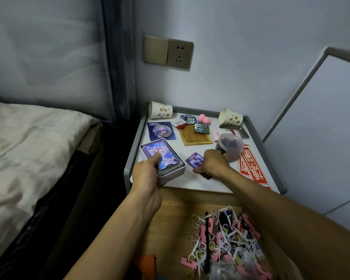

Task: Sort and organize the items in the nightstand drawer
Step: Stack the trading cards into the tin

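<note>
A: Now, left hand (150,168): state?
B: Fingers wrapped round the near end of the box (166,160), thumb flat on its picture lid. The box is at the front-left corner of the nightstand (190,182). I cannot tell whether it is resting or lifted.
A: Right hand (212,163)?
B: Back of the hand faces the camera and the fingers are curled under. The thumb tip is at the near edge of the purple card (195,159), which lies flat on the top. A blurred clear tub (229,146) sits tipped against the hand's far side. I cannot tell whether the hand grips it.
A: Drawer (170,209)?
B: Pulled out below the front edge. A pile (226,239) of floss picks, pink clips and hair rings fills its right side, and bare wood shows on the left.
A: Rest of the top?
B: Two paper cups, one (160,110) back left and one (230,117) back right, both on their sides. A wooden frame (195,136) lies mid-top, and a red sticker (253,166) runs along the right edge. A bed (28,138) stands to the left.
</note>
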